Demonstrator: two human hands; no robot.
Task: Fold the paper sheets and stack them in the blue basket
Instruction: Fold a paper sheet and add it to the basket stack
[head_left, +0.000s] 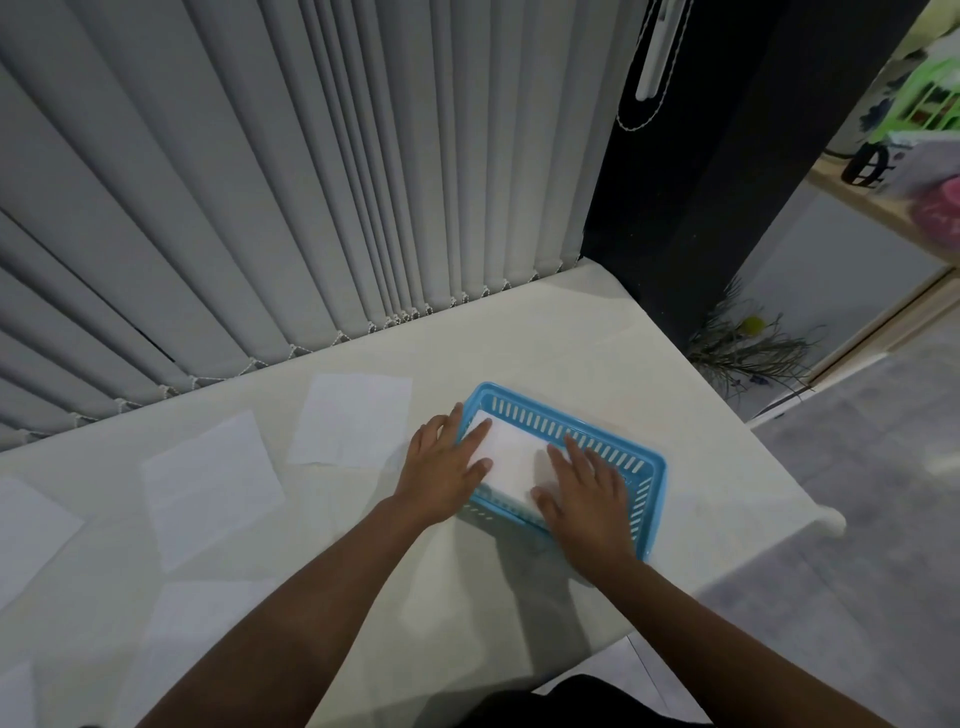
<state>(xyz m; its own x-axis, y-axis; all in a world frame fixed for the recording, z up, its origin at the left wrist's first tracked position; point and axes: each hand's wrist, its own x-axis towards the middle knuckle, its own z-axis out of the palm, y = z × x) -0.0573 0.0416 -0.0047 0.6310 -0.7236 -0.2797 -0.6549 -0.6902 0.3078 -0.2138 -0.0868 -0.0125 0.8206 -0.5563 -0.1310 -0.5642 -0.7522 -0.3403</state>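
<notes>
A blue slotted basket (613, 439) sits on the white table, right of centre. Inside it lies a folded white paper (517, 460). My left hand (444, 465) lies flat over the basket's left rim, its straight fingers pressing on the paper's left end. My right hand (587, 486) presses flat on the paper's right end inside the basket. Several unfolded white sheets lie on the table to the left: one behind the left hand (353, 418), one further left (210, 480), another at the left edge (28, 535).
Grey vertical blinds (311, 182) hang along the table's far edge. The white table (597, 338) ends in a rounded corner at right (826, 519), with grey floor beyond. A dark column and a shelf with coloured items stand at the far right.
</notes>
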